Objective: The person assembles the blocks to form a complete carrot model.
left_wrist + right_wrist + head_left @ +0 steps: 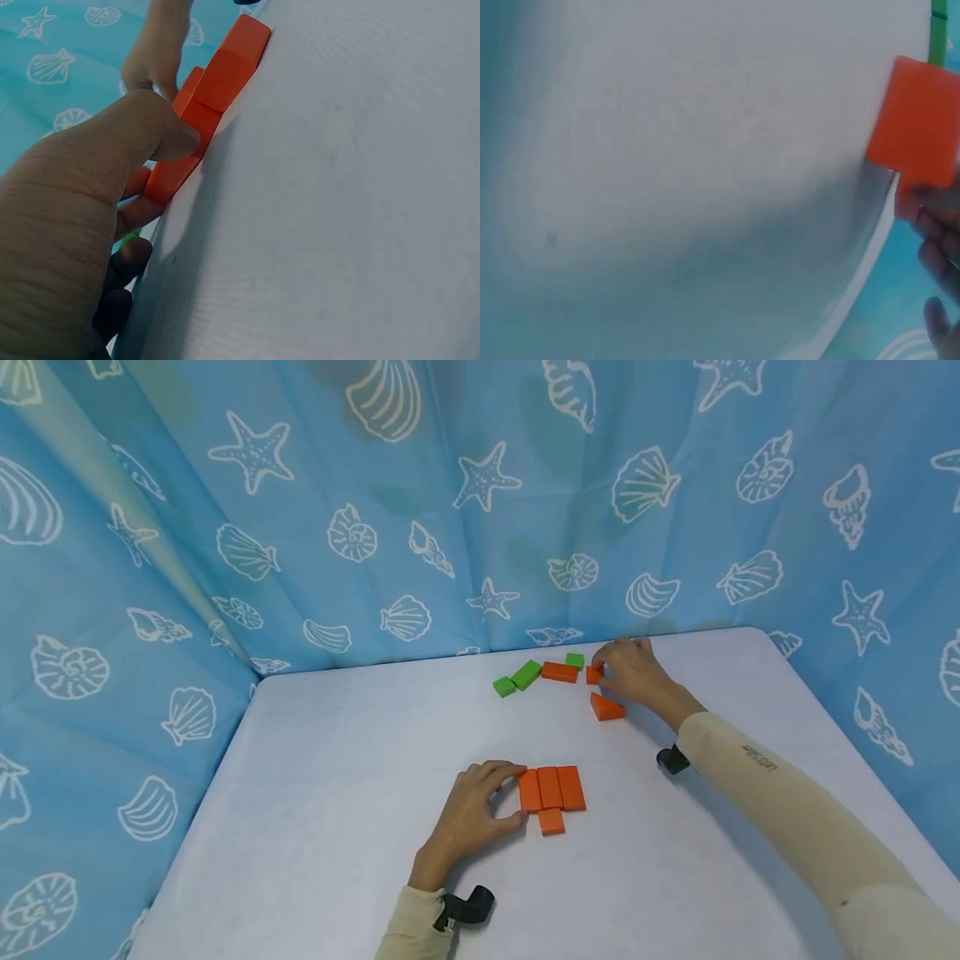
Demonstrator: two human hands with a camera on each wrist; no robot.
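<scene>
Pinching small orange block near far edge of worktop: grip of right hand. Left hand pinching leftmost block in orange row of three.

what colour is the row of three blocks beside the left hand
Orange: all three blocks in the row match, seen best in the head view.

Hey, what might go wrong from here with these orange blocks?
The left grip pinches the leftmost block of the orange row, so a tug might break its alignment. The right grip holds a small orange block near the orange wedge, so lifting might bump the wedge.
</scene>
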